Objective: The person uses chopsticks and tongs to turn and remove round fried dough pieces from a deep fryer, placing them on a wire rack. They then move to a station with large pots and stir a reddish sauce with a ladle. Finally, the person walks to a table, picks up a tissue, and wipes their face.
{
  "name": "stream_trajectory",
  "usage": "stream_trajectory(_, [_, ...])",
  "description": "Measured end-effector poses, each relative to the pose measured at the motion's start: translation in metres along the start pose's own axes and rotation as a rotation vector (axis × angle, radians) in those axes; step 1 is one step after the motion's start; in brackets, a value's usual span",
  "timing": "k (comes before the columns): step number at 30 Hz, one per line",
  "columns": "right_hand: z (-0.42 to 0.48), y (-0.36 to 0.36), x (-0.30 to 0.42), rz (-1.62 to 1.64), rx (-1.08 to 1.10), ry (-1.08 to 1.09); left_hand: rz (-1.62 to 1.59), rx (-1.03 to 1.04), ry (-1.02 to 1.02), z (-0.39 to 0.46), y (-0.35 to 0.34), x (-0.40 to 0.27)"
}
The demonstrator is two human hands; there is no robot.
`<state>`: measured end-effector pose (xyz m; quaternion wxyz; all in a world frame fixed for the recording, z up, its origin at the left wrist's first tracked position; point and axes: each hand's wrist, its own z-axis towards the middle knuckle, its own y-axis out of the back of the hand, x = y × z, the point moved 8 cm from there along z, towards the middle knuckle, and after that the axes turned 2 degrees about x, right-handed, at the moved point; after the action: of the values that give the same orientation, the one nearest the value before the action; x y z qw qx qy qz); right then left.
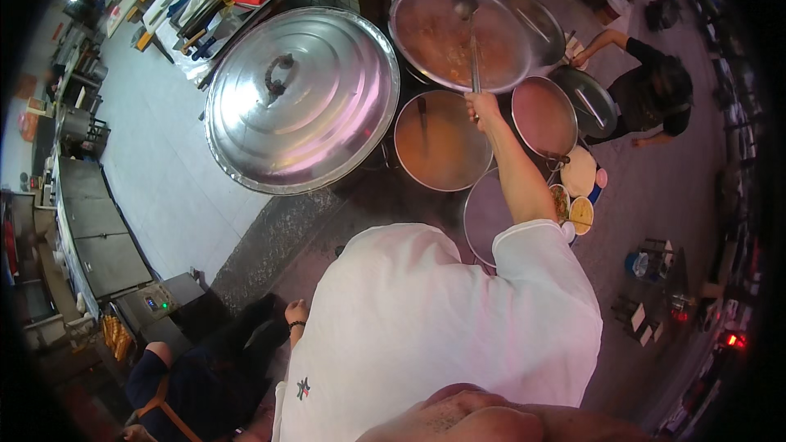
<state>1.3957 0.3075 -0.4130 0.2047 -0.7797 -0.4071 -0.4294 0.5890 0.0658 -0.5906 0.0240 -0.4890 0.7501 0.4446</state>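
Observation:
My right hand [483, 109] is closed around the handle of a long metal ladle [474, 52]. The ladle's bowl lies over the reddish, steaming soup [424, 43] in a wide metal pot [396, 43]. Just below that hand stands a pot of orange broth [457, 153] with a dark utensil handle [422, 112] in it. To the right is a pot of pinkish-brown liquid [543, 113]; another pot [485, 215] is partly hidden by my arm. My left hand [296, 312], with a beaded bracelet, hangs beside my white shirt; its fingers are partly hidden.
A huge metal lid [331, 104] with a wrapped handle fills the left. Two smaller lids [534, 27] lean near a co-worker [651, 86] at right. Small food containers [581, 215] sit near my right arm. Another person [202, 380] is at lower left, near a metal counter [110, 245].

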Motion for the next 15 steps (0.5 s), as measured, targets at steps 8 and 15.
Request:
stream_trajectory(8, [-0.013,-0.034,0.010,0.615,0.396,-0.023,0.148,-0.006,-0.030,0.034,-0.018,0.064])
stream_trajectory(15, [0.022,-0.019,-0.034,0.150,0.002,-0.108,0.040,0.028,0.045,0.052,-0.018,0.058])
